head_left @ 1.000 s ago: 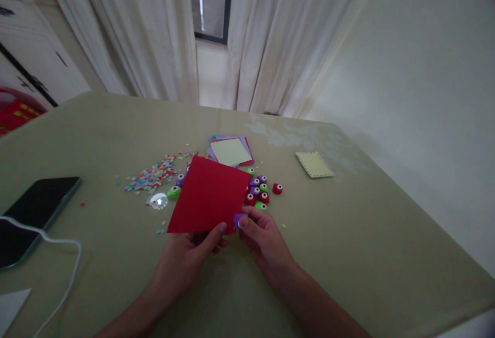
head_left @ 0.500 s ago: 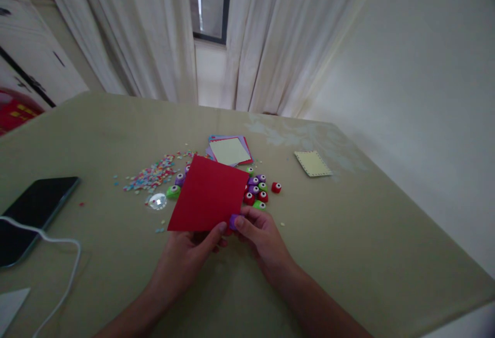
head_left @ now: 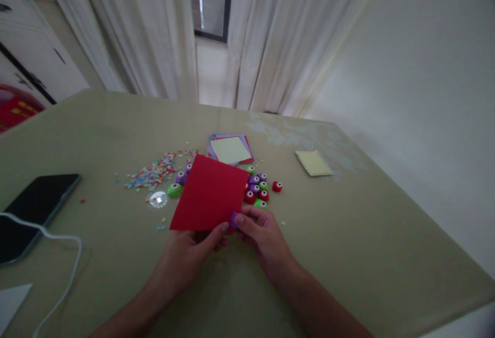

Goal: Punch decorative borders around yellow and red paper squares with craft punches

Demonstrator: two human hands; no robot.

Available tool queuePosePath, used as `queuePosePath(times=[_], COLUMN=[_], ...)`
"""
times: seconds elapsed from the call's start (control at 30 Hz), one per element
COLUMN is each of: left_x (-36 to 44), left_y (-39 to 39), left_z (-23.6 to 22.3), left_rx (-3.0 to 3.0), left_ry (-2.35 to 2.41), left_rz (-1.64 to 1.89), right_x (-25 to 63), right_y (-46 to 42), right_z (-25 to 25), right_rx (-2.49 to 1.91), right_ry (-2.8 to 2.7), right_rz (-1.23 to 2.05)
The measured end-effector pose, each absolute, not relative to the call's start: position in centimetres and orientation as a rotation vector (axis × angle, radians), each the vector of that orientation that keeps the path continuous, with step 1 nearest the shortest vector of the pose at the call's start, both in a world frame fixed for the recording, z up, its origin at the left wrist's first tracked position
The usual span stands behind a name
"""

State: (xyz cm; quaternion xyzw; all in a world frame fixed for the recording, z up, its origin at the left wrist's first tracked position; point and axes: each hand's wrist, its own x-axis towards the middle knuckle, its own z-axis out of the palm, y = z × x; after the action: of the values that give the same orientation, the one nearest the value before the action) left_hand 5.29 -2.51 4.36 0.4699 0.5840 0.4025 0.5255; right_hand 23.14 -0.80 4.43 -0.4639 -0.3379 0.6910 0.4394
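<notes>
A square sheet of red paper [head_left: 212, 193] is held tilted over the table, its lower edge pinched by my left hand [head_left: 197, 245], thumb on top and fingers underneath. My right hand [head_left: 261, 229] grips a small purple paper punch [head_left: 234, 219] at the sheet's lower right corner. Whether the paper sits inside the punch's slot I cannot tell, as my fingers cover it. Just beyond, several red, green and purple punches with eye-like tops [head_left: 257, 188] lie in a cluster, and the sheet hides part of the group.
Paper confetti [head_left: 154, 170] is scattered on the left, near a clear round disc [head_left: 158, 199]. Behind stands a stack of coloured paper [head_left: 231, 150]; a yellow sheet with punched edges [head_left: 314, 163] lies right. A dark tablet [head_left: 42, 198] and white cable [head_left: 73, 271] are far left.
Both hands, the red paper and the purple punch hold nearly the same pose. The whole view has shifted very slightly.
</notes>
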Motion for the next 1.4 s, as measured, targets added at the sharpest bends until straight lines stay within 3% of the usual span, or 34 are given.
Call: queuePosePath(times=[1.4], left_x=[4.92], left_y=[-1.8], left_z=[4.85], left_rx=[1.116], left_ry=[1.316], left_rz=[0.938], right_x=[23.09], right_y=[-0.64], right_z=[4.5], right_rx=[-1.152], right_ry=[-0.929], right_rz=[1.715])
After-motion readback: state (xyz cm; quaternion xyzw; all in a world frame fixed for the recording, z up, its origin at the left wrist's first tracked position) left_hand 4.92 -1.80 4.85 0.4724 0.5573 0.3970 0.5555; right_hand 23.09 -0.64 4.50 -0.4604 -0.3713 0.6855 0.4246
